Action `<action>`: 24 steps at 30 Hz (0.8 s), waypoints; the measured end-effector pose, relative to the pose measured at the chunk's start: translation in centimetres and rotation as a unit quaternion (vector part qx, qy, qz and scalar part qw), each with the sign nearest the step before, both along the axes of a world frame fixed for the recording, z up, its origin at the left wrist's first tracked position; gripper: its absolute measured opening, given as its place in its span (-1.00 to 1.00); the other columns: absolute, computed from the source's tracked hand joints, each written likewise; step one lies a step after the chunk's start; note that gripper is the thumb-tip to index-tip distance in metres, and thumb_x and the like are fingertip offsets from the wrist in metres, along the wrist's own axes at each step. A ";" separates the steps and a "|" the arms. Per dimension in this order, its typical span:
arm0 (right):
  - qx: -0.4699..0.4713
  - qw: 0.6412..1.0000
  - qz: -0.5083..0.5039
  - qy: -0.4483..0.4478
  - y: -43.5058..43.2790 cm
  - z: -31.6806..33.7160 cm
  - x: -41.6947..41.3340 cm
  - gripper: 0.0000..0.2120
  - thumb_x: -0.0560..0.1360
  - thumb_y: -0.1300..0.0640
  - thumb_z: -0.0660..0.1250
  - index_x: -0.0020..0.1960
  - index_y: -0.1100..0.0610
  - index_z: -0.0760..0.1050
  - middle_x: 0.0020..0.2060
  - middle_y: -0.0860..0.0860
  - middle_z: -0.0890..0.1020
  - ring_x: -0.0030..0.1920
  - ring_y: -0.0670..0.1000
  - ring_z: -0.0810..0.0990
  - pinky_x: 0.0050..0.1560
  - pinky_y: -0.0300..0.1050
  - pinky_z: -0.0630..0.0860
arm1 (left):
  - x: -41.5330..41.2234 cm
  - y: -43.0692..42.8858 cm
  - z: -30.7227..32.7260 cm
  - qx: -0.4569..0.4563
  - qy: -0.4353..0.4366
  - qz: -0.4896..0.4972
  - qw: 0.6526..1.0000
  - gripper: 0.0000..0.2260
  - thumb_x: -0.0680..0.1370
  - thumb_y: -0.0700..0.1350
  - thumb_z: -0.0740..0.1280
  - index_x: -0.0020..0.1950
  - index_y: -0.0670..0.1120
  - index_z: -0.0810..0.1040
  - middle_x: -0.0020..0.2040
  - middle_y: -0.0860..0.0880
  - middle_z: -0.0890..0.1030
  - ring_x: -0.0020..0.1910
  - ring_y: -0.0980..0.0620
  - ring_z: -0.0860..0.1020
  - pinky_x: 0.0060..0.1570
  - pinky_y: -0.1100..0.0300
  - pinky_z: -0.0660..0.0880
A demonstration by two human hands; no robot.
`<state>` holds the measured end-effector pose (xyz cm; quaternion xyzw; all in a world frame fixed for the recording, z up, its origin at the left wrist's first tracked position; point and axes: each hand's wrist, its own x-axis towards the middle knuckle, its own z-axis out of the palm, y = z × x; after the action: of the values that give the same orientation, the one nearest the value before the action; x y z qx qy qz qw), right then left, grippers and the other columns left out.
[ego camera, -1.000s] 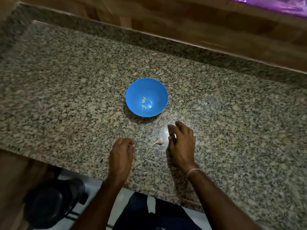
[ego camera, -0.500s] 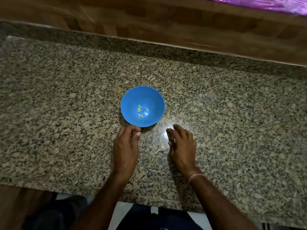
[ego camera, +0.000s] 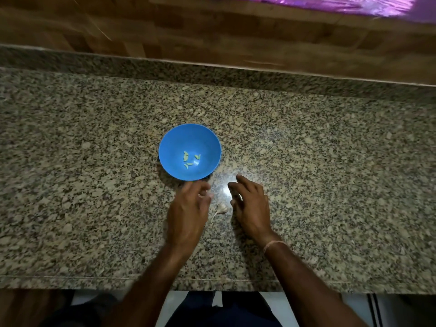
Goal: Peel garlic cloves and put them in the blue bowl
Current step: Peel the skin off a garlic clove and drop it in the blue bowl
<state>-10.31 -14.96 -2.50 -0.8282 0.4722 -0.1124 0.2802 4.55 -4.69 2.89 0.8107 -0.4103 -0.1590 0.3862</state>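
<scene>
The garlic clove (ego camera: 221,208) lies on its side on the granite, on the near side of the blue bowl (ego camera: 179,140) and a little to its right, apart from it. It is unpeeled: pale papery skin, plump at the end nearer the bowl, drawn out into a thin dry tail at the end pointing back toward me. It sits in the gap between my two hands, close to both.

At the bottom of the bowl lie a few small peeled cloves (ego camera: 188,159), yellowish-green against the blue.

My left hand (ego camera: 187,213) hovers just on the near side of the bowl, fingertips close to its rim. It is blurred, but the fingers look loosely bent and grip nothing that I can see. My right hand (ego camera: 250,206) is also on the near side of the bowl, further to the right. Its fingers are spread and gently curved, holding nothing, with a thin thread band (ego camera: 273,243) on the wrist.

The speckled counter (ego camera: 94,161) carries the bowl. Beyond the bowl rises a wooden wall (ego camera: 212,31) — and past that, a strip of shiny purple material (ego camera: 330,3).
</scene>
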 end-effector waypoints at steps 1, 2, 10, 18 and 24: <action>0.003 1.000 0.005 -0.014 0.0 -0.2 -0.4 -0.60 0.58 0.19 0.41 0.40 -0.03 0.55 0.51 -0.06 0.45 0.43 0.02 0.35 0.31 0.09 0.45 | -1.1 0.7 -1.1 0.024 0.015 -0.035 0.999 -0.81 0.61 -0.03 0.42 0.22 0.04 0.58 0.11 0.11 0.56 0.02 0.13 0.58 -0.06 0.09 0.58; 0.004 1.000 0.010 -0.029 0.0 -0.4 -0.8 -0.62 0.58 0.19 0.41 0.38 -0.02 0.57 0.50 -0.06 0.46 0.43 0.01 0.36 0.33 0.07 0.46 | -2.1 1.1 -2.4 0.043 0.020 -0.061 0.997 -0.73 0.61 0.01 0.42 0.30 0.06 0.55 0.15 0.11 0.52 0.09 0.11 0.56 -0.02 0.08 0.58; 0.068 0.989 0.003 -0.129 1.0 -0.4 -4.1 -0.66 0.57 0.17 0.41 0.32 0.01 0.62 0.39 -0.05 0.56 0.42 0.00 0.47 0.40 0.03 0.48 | -4.8 -0.4 -5.2 0.044 0.183 -0.006 0.982 -0.82 0.58 -0.12 0.48 0.17 0.03 0.67 0.08 0.03 0.64 -0.06 0.13 0.62 -0.14 0.22 0.56; 0.254 0.907 -0.067 -0.328 1.9 3.7 -5.4 -0.79 0.55 0.26 0.50 0.17 0.10 0.69 0.05 -0.04 0.74 0.06 0.00 0.72 0.08 0.00 0.67 | -7.0 -0.6 -2.2 -0.051 0.639 0.090 0.762 -0.60 0.48 -0.19 0.45 0.32 -0.10 0.62 0.22 -0.16 0.70 0.16 -0.07 0.65 0.29 -0.03 0.53; 0.222 0.919 -0.033 -0.325 1.5 4.7 -6.1 -0.84 0.53 0.25 0.52 0.09 0.10 0.69 0.02 -0.08 0.70 -0.06 0.00 0.71 -0.05 -0.09 0.66 | -8.8 -0.4 -0.6 -0.080 0.631 0.107 0.764 -0.63 0.51 -0.20 0.41 0.33 -0.13 0.60 0.17 -0.14 0.72 0.07 0.06 0.70 -0.05 0.25 0.63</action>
<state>-16.46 -13.42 2.23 -0.6468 0.3948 -0.2771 0.5907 -4.22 -5.09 2.34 0.5321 0.0047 -0.5591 0.6358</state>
